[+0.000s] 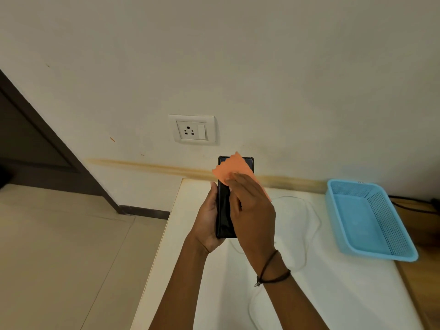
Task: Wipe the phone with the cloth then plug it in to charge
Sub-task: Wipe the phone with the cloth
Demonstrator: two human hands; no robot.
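My left hand (207, 217) grips a black phone (223, 217) by its left edge and holds it upright above the white table (333, 282). My right hand (252, 210) presses an orange cloth (234, 169) flat against the phone's screen. The cloth sticks out past my fingers over the phone's upper part. A thin white charging cable (309, 210) lies in loops on the table behind and under my hands. Its plug end is hidden. A white wall socket (192, 130) with a switch sits on the wall above the phone.
A light blue plastic basket (367, 217) stands on the table at the right, near the wall. Black cables (414, 206) run behind it on a wooden surface. The table's left edge drops to a tiled floor (71, 258). A dark door frame (47, 144) is at the far left.
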